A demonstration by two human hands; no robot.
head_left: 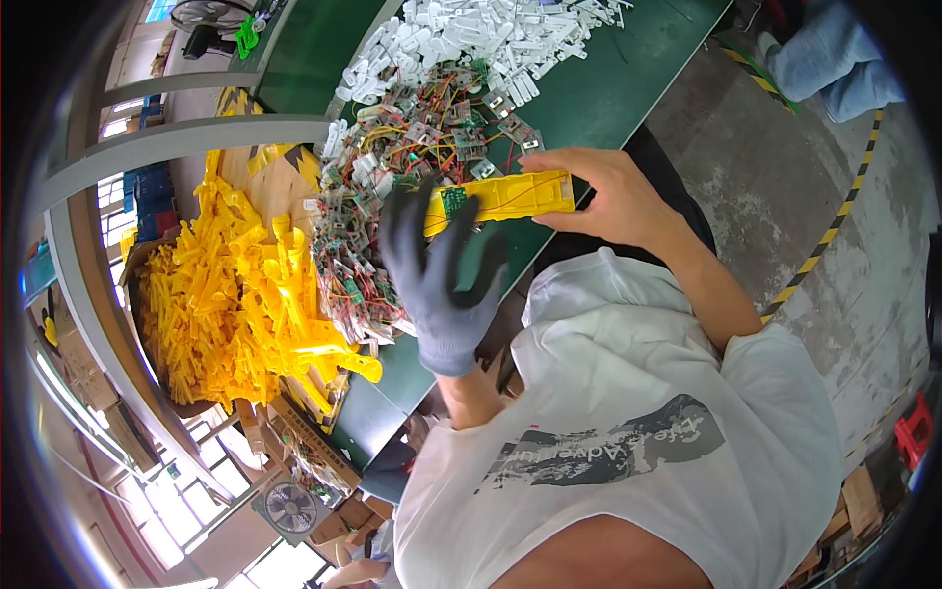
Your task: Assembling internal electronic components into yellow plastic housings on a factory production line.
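Lettering (628, 450) marks white shirt (706, 520); right hand (613, 196) pinches 1 yellow housing (515, 196); gloved left hand (437, 280), fingers spread.

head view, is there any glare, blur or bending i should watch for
In the head view, the lower-left windows are blown out; also in the head view, the grey frame bows and the rim goes black; again in the head view, the gloved left hand looks slightly blurred, the yellow casing crisper.
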